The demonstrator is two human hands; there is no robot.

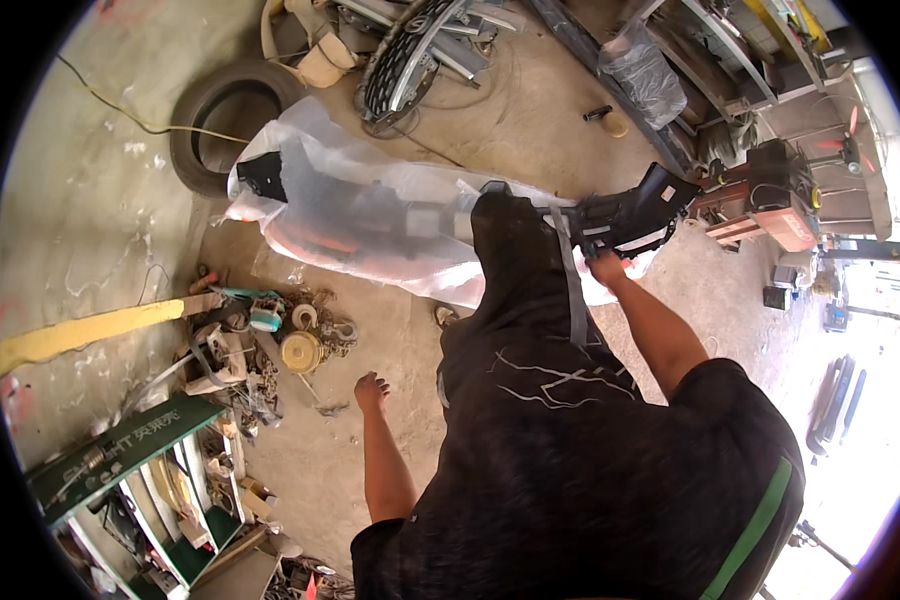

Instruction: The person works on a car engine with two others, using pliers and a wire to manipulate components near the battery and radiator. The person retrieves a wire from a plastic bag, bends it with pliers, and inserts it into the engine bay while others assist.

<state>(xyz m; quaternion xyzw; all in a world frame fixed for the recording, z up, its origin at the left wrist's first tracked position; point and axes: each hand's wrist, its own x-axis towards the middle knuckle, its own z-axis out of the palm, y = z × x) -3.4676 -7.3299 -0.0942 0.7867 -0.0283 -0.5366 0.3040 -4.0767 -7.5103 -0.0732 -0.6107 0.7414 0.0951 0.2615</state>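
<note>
A long part wrapped in translucent white plastic sheeting [370, 225] lies across the floor in front of me, its left end showing black. At its right end, a black moulded plastic car part [635, 215] sticks up at a slant. My right hand [607, 268] is closed on the lower edge of that black part; my arm reaches out to it. Whether the black part is joined to the wrapped one, I cannot tell. My left hand [372, 390] hangs over the bare floor, fingers loosely bent and apart, with nothing in it. My dark-trousered leg hides the wrapped part's middle.
A tyre [225, 125] leans by the left wall, and a car grille [400, 65] lies beyond the sheeting. Chains and a yellow round tin [301, 352] clutter the floor at left, near a green shelf rack [130, 450]. A red-brown toolbox [780, 225] stands at right.
</note>
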